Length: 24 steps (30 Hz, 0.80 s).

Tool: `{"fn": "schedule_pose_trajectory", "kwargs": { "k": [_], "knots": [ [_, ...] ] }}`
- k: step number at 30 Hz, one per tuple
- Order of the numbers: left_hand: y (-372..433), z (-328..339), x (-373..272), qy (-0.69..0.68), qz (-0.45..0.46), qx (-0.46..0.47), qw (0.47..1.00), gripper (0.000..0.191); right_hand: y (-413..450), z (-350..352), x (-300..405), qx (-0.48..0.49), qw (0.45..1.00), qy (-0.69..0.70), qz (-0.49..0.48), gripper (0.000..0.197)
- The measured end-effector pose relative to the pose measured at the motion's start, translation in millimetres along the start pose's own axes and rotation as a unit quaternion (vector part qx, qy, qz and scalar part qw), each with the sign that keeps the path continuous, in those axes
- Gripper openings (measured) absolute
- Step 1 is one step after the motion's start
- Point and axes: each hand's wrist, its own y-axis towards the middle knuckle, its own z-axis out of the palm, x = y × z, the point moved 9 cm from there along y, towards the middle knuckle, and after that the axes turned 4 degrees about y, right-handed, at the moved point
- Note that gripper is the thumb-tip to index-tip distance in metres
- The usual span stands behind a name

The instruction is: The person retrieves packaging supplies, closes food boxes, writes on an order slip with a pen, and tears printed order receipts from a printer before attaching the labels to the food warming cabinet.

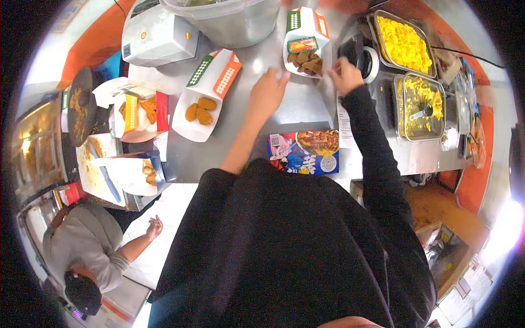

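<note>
A paper takeaway box with green and orange panels stands open at the counter's back. Brown flat food pieces fill its tray, and a sauce sachet lies on them. My left hand is beside the box's near left corner, fingers somewhat apart, nothing visible in it. At the near right corner is my right hand, fingers bent; whether it touches the rim cannot be told. Left of my left hand, another open takeaway box holds breaded nuggets. A blue printed carton lies flat before me.
Right stand a tray of yellow food, a second tray and a tape roll. A large plastic tub and white machine stand behind. Left are filled boxes and a blue knife. A co-worker is lower left.
</note>
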Motion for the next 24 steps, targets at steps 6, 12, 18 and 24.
{"fn": "schedule_pose_trajectory", "kwargs": {
  "k": [6, 12, 18, 24],
  "knots": [
    [61, 12, 5, 0.100, -0.024, -0.059, 0.993, 0.027, 29, 21, -27, -0.044, 0.975, -0.103, 0.194, 0.047],
    [-86, -56, -53, 0.085, 0.087, -0.162, 0.979, 0.030, -104, -40, 53, 0.053, 0.994, 0.085, 0.047, 0.033],
    [-163, 2, 5, -0.006, -0.184, 0.175, 0.967, 0.036, -170, -17, 44, 0.140, 0.976, 0.104, 0.127, 0.048],
    [-76, -22, -30, -0.006, -0.064, 0.028, 0.998, 0.047, -84, 7, 49, 0.174, 0.950, 0.187, 0.177, 0.075]
  ]
}}
